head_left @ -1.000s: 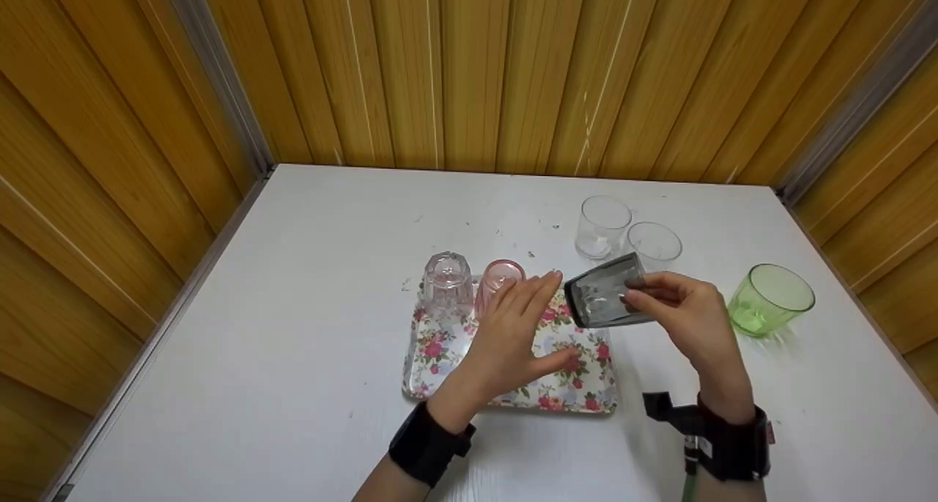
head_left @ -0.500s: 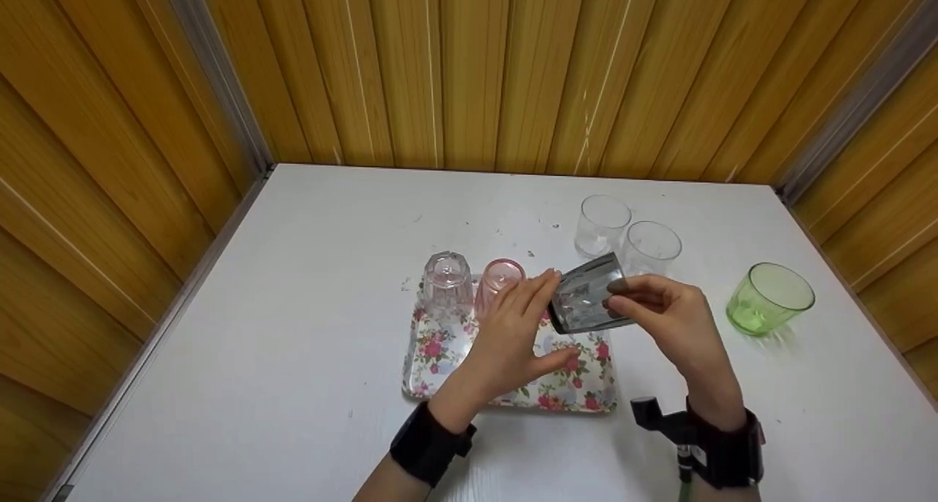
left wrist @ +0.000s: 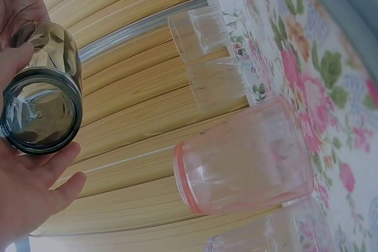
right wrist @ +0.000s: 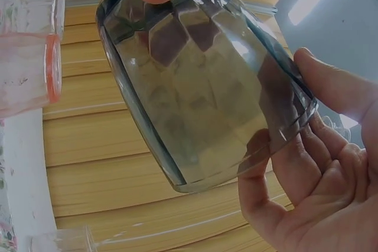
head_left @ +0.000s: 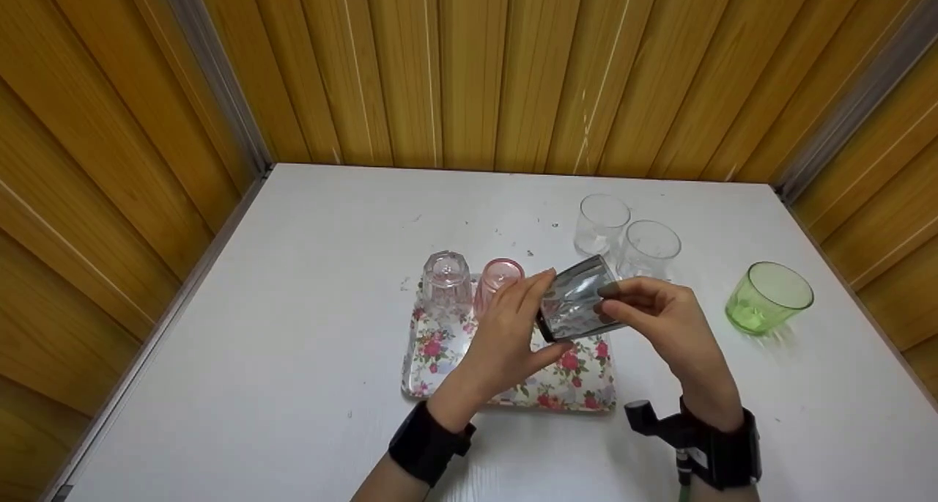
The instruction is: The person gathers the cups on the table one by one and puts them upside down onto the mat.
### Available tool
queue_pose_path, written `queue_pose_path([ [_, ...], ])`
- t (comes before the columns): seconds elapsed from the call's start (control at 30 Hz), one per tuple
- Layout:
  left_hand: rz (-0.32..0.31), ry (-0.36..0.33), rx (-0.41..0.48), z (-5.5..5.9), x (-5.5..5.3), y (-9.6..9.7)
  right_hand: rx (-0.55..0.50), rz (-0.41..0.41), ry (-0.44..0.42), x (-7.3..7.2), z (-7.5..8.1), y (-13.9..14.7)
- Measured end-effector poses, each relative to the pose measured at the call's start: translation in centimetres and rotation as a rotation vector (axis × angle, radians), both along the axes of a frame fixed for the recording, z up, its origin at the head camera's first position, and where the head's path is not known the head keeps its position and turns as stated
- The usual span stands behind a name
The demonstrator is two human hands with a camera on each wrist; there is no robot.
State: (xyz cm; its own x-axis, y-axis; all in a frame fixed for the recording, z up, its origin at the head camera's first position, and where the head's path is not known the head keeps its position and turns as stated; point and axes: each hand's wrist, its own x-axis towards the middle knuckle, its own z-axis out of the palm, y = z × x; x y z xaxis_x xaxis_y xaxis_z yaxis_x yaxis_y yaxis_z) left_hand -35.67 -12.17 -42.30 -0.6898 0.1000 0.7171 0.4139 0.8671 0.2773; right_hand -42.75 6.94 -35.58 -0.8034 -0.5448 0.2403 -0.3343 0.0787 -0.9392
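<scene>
Seemingly passing grey glass [head_left: 579,300], tilted above tray [head_left: 440,364]: pinched near rim by right hand [head_left: 667,317], loosely framed at base by left hand [head_left: 500,341], contact hard to confirm. Next, firm left grip.

The grey tumbler [head_left: 574,299] looks like glossy glass.

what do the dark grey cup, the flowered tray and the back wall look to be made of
Dark grey cup: probably glass, though clear plastic is possible; smoky, see-through and glossy, with bright highlights.
Flowered tray: perhaps plastic or melamine; an opaque white surface carries the smooth-looking print.
Back wall: wood or wood-look panelling, with grain lines; the look leaves it open.
</scene>
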Motion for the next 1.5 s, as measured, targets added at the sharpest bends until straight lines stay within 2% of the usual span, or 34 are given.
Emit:
queue_pose_path([
  [0.13,-0.005,0.013,0.008,0.05,0.02,0.06,-0.005,0.000,-0.013,0.03,-0.01,0.01],
  [0.37,-0.022,0.002,0.052,-0.08,0.10,0.19,0.085,-0.056,0.056,0.12,0.00,-0.03],
  [0.73,-0.025,-0.024,0.062,-0.18,0.26,0.31,0.154,-0.102,0.092,0.12,-0.22,0.31],
  [1.07,-0.008,-0.022,0.056,-0.22,0.50,0.21,0.203,-0.108,0.094,-0.03,-0.38,0.30],
  [1.27,-0.026,-0.043,0.054,0.26,0.22,0.42,0.227,-0.150,0.081,-0.10,-0.21,0.78],
  [1.5,0.004,-0.037,0.082,0.54,0.63,-0.22,0.191,-0.097,0.050,-0.51,-0.07,-0.03],
])
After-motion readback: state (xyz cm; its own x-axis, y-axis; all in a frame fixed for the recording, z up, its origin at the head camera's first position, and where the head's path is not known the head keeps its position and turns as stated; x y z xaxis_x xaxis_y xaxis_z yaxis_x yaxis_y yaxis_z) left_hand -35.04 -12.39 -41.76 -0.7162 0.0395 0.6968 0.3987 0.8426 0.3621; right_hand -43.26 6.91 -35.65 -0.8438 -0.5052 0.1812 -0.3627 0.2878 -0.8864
